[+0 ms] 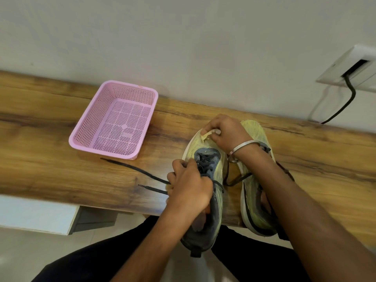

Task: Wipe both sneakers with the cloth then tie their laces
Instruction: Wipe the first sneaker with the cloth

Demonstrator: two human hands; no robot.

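Two yellow-green mesh sneakers side by side on the wooden counter (61, 127), heels overhanging its near edge. Left hand (190, 185) closed around the left sneaker (205, 192) at the collar, loose black laces (134, 169) trailing left across bare wood. Right hand (223, 133) pinching a small pale-yellow cloth (205, 136) against that sneaker's toe, forearm crossing the right sneaker (254, 180). Empty pink perforated plastic basket (114, 119) well apart, back left.

Head view looks steeply down, close over the table (61, 123) (wide-angle).
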